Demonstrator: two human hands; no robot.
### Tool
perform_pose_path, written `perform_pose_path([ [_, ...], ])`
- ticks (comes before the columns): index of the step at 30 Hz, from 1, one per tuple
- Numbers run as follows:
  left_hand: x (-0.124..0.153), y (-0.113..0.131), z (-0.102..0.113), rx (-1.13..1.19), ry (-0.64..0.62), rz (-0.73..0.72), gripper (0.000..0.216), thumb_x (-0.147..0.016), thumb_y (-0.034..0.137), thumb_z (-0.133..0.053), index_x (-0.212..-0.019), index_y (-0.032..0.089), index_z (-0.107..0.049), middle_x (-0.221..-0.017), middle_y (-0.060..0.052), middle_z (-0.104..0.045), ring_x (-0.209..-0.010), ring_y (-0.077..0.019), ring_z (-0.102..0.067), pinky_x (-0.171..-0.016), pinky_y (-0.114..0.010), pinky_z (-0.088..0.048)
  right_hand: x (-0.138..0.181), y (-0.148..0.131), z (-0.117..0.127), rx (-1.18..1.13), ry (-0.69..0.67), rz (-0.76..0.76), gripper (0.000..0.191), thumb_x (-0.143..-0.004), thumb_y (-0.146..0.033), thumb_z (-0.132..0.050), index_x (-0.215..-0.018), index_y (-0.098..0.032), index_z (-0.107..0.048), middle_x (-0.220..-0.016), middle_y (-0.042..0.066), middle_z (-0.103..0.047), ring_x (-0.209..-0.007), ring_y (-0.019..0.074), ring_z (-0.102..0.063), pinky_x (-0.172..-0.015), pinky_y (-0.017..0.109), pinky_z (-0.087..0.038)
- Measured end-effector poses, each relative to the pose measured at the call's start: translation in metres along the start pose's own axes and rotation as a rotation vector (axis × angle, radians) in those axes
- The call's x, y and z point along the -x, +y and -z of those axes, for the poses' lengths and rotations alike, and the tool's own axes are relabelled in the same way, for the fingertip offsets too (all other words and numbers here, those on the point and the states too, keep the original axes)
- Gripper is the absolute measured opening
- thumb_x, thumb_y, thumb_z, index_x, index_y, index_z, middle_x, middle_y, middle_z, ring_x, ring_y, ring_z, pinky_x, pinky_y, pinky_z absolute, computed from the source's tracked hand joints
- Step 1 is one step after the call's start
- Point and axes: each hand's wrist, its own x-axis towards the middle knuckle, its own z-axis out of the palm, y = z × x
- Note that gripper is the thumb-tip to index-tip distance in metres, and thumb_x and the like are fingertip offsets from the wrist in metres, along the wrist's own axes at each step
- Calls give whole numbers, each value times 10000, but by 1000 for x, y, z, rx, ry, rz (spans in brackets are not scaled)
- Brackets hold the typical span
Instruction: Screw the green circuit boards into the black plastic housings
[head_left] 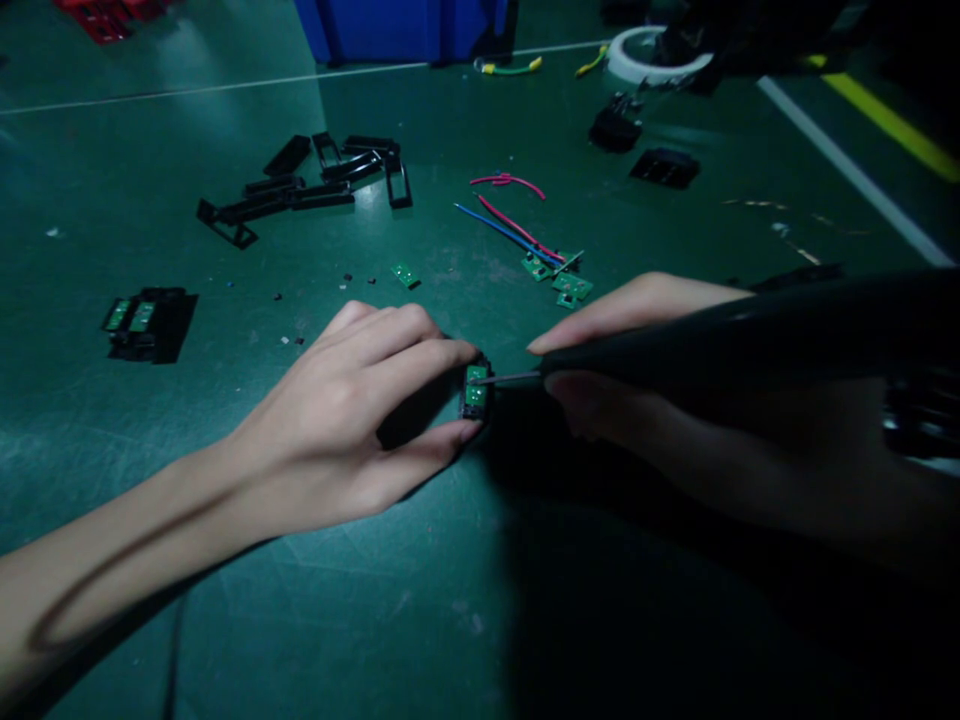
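My left hand (375,400) pinches a small black plastic housing (472,410) against the table, thumb on its near end and index finger on its far end. Two small green circuit boards (475,376) show in the housing's face. A dark, thick-handled screwdriver (720,330) lies in the grip of my right hand (660,410), which is mostly in shadow. Its thin metal shaft points left, and the tip meets the boards. Whether it sits on a screw is too small to tell.
Black plastic frames (322,190) lie in a loose group behind my left hand. Another black housing (146,325) with green boards stands at left. Red and blue wires (517,235) lie beside loose boards (572,285). A blue bin (405,30) and white tape roll (622,65) are farther back.
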Motion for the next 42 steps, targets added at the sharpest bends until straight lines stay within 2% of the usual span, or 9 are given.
perform_pose_path([
  [14,-1,4,2,10,15,-6,401,-915,239,-671,-1285,82,-672,-1024,-85,-688,-927,-223,-638,-818,-405,-431,-2,2,0,-10,-13,30,89,-956,-199,-717,-1035,-240,-711,-926,-35,-739,-769,86,-688,-660,180,-592],
  [21,-3,4,1,13,4,-5,403,-907,240,-647,-1285,100,-663,-1017,-87,-689,-918,-228,-636,-817,-407,-429,-2,1,0,1,-6,20,106,-940,-212,-734,-1029,-263,-710,-922,-47,-737,-760,99,-691,-647,209,-601],
  [31,-1,4,2,23,11,-19,432,-885,219,-645,-1291,74,-664,-1011,-94,-683,-906,-229,-625,-816,-414,-426,-1,1,-1,4,-9,13,109,-950,-211,-727,-1048,-256,-709,-929,-53,-737,-775,79,-686,-656,173,-590],
  [37,-2,4,3,28,-2,-8,397,-892,207,-635,-1268,84,-665,-1016,-88,-681,-914,-220,-628,-828,-409,-421,-2,0,-1,-16,-11,29,112,-950,-212,-730,-1057,-236,-707,-943,-39,-735,-777,79,-680,-667,174,-603],
  [42,-1,5,3,20,3,-1,343,-900,216,-633,-1238,157,-640,-996,-65,-683,-916,-228,-646,-818,-408,-425,1,0,2,-18,-13,2,134,-936,-173,-733,-1050,-240,-716,-910,-49,-729,-741,74,-673,-630,166,-595],
])
